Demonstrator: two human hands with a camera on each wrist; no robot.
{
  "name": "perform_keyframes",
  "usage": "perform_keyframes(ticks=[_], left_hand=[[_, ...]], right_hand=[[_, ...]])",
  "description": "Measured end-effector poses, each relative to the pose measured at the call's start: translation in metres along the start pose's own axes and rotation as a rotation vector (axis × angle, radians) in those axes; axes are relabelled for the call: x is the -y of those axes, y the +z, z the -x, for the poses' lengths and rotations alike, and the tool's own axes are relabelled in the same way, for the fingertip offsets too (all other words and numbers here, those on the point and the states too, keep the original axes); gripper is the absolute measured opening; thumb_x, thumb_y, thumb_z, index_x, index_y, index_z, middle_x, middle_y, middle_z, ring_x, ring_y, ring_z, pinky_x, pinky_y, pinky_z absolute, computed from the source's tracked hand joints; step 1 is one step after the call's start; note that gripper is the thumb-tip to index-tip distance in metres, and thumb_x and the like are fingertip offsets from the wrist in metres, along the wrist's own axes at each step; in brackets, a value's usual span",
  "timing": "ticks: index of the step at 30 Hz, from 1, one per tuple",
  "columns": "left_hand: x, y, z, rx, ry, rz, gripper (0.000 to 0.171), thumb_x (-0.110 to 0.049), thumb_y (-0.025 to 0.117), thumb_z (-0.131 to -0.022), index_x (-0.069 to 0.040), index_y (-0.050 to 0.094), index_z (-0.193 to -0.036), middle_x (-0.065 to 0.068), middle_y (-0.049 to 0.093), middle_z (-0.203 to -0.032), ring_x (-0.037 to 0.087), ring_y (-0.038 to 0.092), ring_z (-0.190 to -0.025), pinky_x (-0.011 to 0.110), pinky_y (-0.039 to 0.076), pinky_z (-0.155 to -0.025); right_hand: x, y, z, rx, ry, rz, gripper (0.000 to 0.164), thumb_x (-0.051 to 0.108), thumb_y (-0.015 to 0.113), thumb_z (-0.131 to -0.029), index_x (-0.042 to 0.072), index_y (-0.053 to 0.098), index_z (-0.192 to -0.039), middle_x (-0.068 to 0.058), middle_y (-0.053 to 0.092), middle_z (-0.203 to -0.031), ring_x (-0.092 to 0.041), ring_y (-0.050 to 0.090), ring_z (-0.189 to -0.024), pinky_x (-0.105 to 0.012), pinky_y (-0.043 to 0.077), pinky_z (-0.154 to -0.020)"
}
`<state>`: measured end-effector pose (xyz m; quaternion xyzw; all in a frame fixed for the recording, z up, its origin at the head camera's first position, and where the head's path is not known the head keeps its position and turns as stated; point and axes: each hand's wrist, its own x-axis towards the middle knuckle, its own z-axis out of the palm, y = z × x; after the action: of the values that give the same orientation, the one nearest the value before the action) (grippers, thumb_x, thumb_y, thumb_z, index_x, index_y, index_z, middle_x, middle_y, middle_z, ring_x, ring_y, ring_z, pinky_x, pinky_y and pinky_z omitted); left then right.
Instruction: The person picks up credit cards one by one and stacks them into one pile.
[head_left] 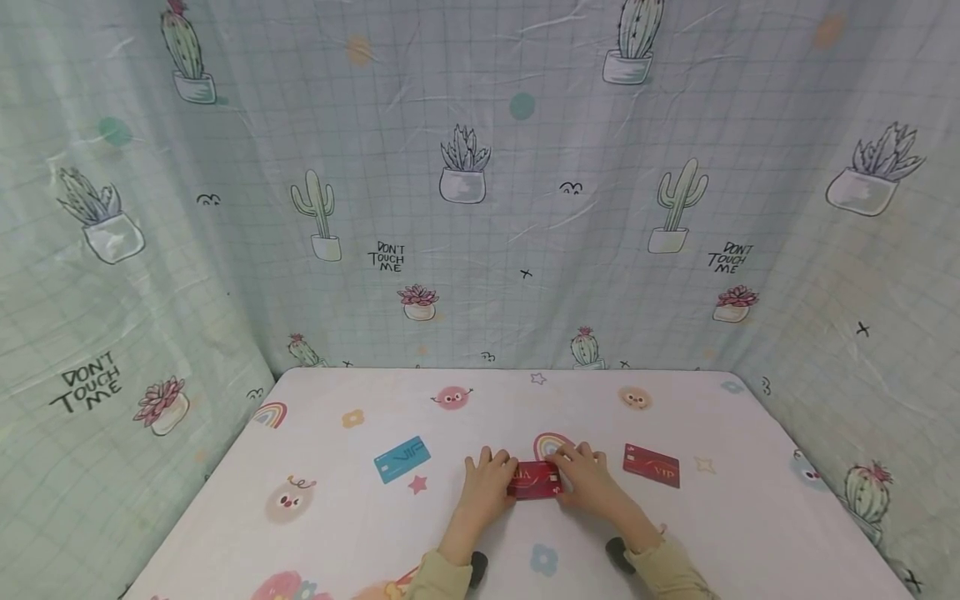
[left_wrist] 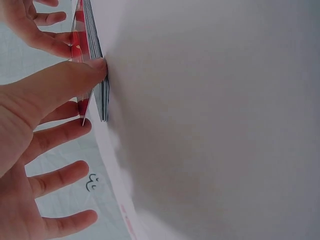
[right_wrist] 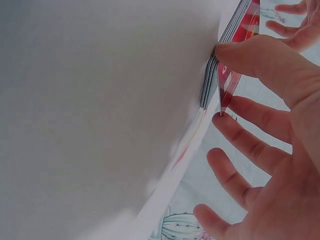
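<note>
A red bank-style card (head_left: 535,481) lies between the two hands near the middle of the table. In the left wrist view it tilts up from a stack of cards (left_wrist: 104,102) whose grey edges show beneath it. The left hand (head_left: 489,483) pinches the card's left end, thumb along the near edge and fingertips at the far edge. At the right end the right hand (head_left: 591,479) pinches it the same way. Both thumbs also touch the stack's edge. The remaining fingers are spread in the wrist views.
A blue card (head_left: 402,460) lies on the table to the left, and another red card (head_left: 652,466) to the right. The white table (head_left: 337,533) carries printed cartoon figures. A cactus-print curtain (head_left: 525,225) hangs behind and at both sides.
</note>
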<state>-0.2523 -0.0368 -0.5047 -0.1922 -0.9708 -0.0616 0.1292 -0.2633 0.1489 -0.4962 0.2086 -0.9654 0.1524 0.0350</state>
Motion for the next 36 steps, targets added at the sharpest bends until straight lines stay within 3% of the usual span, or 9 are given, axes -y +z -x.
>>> perform_keyframes(ticks=[14,21,31,36], left_hand=[[0.0,0.0,0.003,-0.006,-0.008,0.004,0.043,-0.027,0.077,-0.065,-0.015,0.061,-0.103,0.001,0.06,-0.1,0.02,0.047,-0.091,0.051,0.042,-0.08],[0.001,-0.001,0.004,0.026,0.001,0.009,0.043,-0.027,0.076,-0.066,-0.014,0.061,-0.104,0.001,0.06,-0.1,0.021,0.048,-0.093,0.052,0.041,-0.08],[0.008,-0.004,0.001,0.063,0.102,-0.005,0.043,-0.032,0.073,-0.07,-0.016,0.06,-0.108,-0.001,0.06,-0.102,0.019,0.047,-0.094,0.047,0.042,-0.082],[0.012,-0.002,0.001,0.066,0.13,-0.031,0.042,-0.034,0.072,-0.071,-0.018,0.06,-0.108,-0.002,0.059,-0.101,0.017,0.046,-0.093,0.04,0.042,-0.076]], right_hand=[[0.003,-0.001,0.0,0.057,0.0,0.009,0.056,0.022,0.076,-0.066,0.012,0.055,-0.117,-0.007,0.053,-0.113,-0.027,0.042,-0.101,-0.054,0.032,-0.086],[0.003,-0.003,0.0,0.073,-0.02,0.005,0.054,0.019,0.075,-0.066,0.01,0.056,-0.116,-0.006,0.052,-0.109,-0.026,0.042,-0.099,-0.055,0.032,-0.085],[-0.004,0.001,-0.001,0.07,-0.082,0.063,0.054,0.028,0.072,-0.069,0.011,0.054,-0.118,-0.006,0.054,-0.114,-0.023,0.042,-0.098,-0.052,0.034,-0.083],[-0.008,0.003,-0.002,0.063,-0.135,0.097,0.054,0.032,0.071,-0.071,0.011,0.054,-0.118,-0.006,0.054,-0.111,-0.026,0.045,-0.1,-0.054,0.036,-0.083]])
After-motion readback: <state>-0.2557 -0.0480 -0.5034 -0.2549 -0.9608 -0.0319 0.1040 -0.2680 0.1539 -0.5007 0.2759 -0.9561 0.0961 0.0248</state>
